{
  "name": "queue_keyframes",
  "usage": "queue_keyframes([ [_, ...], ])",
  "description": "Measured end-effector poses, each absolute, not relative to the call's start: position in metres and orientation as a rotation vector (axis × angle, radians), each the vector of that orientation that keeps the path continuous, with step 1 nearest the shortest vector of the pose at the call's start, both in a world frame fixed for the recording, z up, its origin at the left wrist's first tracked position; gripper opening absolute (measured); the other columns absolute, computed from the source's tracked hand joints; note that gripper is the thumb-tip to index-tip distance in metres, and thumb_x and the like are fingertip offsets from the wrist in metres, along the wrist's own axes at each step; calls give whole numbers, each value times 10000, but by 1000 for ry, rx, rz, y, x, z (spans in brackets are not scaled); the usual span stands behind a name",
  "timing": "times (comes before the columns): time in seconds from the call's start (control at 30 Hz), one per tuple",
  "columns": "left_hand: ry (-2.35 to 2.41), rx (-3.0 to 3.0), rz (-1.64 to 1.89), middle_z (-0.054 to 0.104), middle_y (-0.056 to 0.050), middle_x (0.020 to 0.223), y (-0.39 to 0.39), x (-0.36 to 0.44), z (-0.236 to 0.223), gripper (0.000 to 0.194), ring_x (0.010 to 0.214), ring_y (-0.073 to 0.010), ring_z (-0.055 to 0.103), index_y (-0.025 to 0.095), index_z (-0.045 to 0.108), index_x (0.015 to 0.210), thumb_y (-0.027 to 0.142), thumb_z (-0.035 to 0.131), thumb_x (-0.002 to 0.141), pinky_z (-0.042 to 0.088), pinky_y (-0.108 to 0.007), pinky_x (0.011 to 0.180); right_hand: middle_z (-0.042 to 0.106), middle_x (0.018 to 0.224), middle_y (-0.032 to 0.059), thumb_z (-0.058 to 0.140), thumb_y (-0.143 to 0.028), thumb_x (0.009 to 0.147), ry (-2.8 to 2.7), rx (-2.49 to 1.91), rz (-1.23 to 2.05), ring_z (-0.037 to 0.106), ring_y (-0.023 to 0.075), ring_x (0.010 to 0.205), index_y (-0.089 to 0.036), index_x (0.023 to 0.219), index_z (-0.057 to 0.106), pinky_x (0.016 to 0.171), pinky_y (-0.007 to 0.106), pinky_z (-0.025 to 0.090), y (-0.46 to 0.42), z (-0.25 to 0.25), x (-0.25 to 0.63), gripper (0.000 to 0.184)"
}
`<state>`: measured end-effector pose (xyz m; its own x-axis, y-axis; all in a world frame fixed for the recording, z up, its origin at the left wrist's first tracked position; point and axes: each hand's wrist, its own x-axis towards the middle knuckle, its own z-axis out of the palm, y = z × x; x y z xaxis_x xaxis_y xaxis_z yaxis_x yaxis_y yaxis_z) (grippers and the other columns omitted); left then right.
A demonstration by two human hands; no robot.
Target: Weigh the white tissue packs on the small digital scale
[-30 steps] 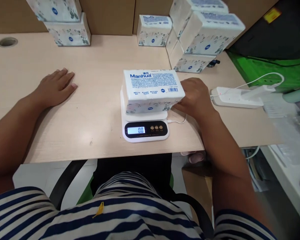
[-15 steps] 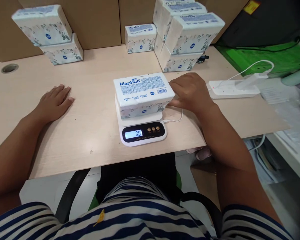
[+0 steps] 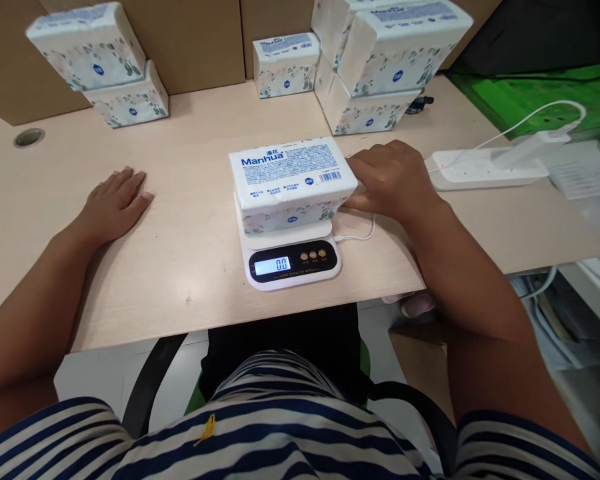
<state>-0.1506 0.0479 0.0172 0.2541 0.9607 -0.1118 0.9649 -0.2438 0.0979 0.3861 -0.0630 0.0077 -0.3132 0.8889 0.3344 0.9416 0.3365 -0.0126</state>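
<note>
A white tissue pack (image 3: 290, 175) with blue "Manhua" print is over the plate of a white kitchen scale (image 3: 295, 275), covering most of it. Whether its full weight rests there I cannot tell; the lit display reads 0.0. My right hand (image 3: 393, 177) grips the pack's right end, its fingertips partly hidden behind it. Flat on the table to the left lies my left hand (image 3: 116, 203), fingers stretched out and holding nothing.
Two stacked tissue packs (image 3: 93, 57) stand at the back left. One tissue pack (image 3: 286, 70) and a taller stack (image 3: 395, 60) are at the back right. A power strip (image 3: 485, 170) lies right of my hand, and a white cable (image 3: 363, 237) runs from the scale.
The view has shifted slightly, so most things appear a little farther right. My hands, the tissue pack and the scale keep about the same places; the display still reads 0.0.
</note>
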Motion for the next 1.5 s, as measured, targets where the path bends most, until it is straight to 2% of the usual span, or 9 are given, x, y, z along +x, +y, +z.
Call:
queue_keyframes([
  [0.2, 1855, 2342, -36, 176, -32, 2008, 45, -148, 19, 1102, 1870, -324, 154, 193, 315, 1856, 936, 86, 1075, 111, -539, 1530, 845, 1038, 159, 414, -993, 1011, -2360, -1575, -398, 720, 365, 995, -287, 1203, 755, 865, 512, 492, -62, 5, 387, 807],
  [0.3, 1858, 2360, -33, 218, -102, 1995, 47, -148, 17, 1219, 1864, -362, 181, 149, 335, 1855, 982, 30, 1018, 131, -547, 1524, 852, 1045, 157, 457, -923, 1057, -2370, -1603, -445, 725, 349, 1001, -259, 1271, 776, 850, 476, 472, -64, 7, 386, 767],
  [0.43, 1866, 2375, -29, 252, -173, 1976, 51, -149, 14, 1326, 1852, -410, 210, 96, 351, 1851, 1006, -22, 962, 149, -565, 1516, 853, 1148, 172, 563, -840, 1065, -2332, -1734, -398, 748, 378, 1088, -222, 1410, 770, 888, 467, 477, -65, 12, 385, 737],
  [0.6, 1859, 2392, -37, 254, -186, 1972, 53, -151, 12, 1316, 1850, -423, 211, 64, 340, 1850, 984, -15, 979, 146, -566, 1516, 846, 1137, 140, 604, -798, 1051, -2303, -1713, -361, 737, 398, 1104, -314, 1440, 755, 897, 495, 506, -65, 14, 388, 639],
  [0.8, 1848, 2405, -26, 254, -164, 1976, 54, -154, 11, 1246, 1849, -414, 217, 98, 353, 1847, 959, 15, 1013, 162, -578, 1512, 851, 1205, 177, 577, -796, 1074, -2329, -1770, -346, 752, 405, 1159, -246, 1474, 732, 964, 502, 517, -65, 12, 386, 697],
  [0.97, 1838, 2411, -17, 248, -158, 1979, 56, -156, 9, 1203, 1848, -417, 213, 111, 353, 1849, 938, 40, 1033, 174, -600, 1509, 852, 1199, 175, 543, -787, 1088, -2340, -1755, -368, 739, 398, 1159, -235, 1479, 718, 951, 484, 503, -65, 10, 387, 698],
  [1.2, 1831, 2409, -30, 214, -161, 1987, 61, -160, 5, 1224, 1853, -425, 182, 103, 320, 1862, 944, 12, 1028, 138, -601, 1513, 831, 1067, 149, 541, -758, 1095, -2342, -1841, -280, 732, 406, 1110, -278, 1454, 711, 916, 476, 483, -67, 17, 380, 623],
  [1.5, 1812, 2416, -24, 202, -160, 1990, 62, -164, 3, 1184, 1853, -412, 178, 118, 299, 1870, 930, 24, 1053, 121, -608, 1511, 828, 1100, 165, 482, -808, 1092, -2379, -1813, -231, 735, 419, 1114, -265, 1445, 711, 911, 488, 497, -65, 16, 382, 687],
])
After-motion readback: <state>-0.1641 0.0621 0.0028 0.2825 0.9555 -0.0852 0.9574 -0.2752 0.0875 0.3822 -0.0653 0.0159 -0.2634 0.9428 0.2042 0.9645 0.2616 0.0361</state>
